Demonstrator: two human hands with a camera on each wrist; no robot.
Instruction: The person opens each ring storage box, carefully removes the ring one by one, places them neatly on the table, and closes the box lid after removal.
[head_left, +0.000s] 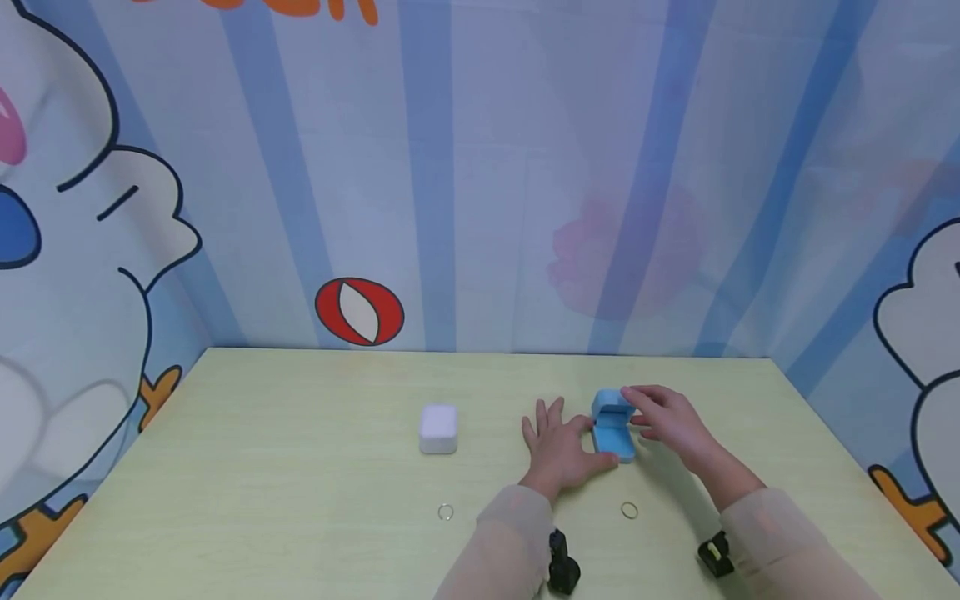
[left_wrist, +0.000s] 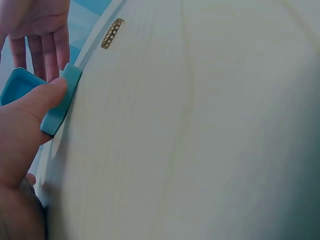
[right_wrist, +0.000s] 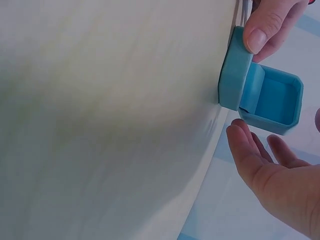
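Note:
A small blue ring box (head_left: 613, 442) stands on the table with its lid raised. My left hand (head_left: 561, 454) grips the base between thumb and fingers; in the left wrist view the thumb presses on the base's near edge. Beside the raised lid is my right hand (head_left: 667, 421), its fingers loosely extended. In the right wrist view the right fingertips (right_wrist: 240, 130) lie close to the hinge side, and a small gap shows between them and the box. A gold-coloured ring (head_left: 629, 510) lies in front of the box, also seen as a studded band (left_wrist: 112, 33) in the left wrist view.
A closed pale lilac box (head_left: 438, 430) sits left of the hands. A silver-coloured ring (head_left: 446, 512) lies in front of it. The light wooden table (head_left: 300, 467) ends at a blue striped cloth backdrop (head_left: 487, 208) behind and at both sides.

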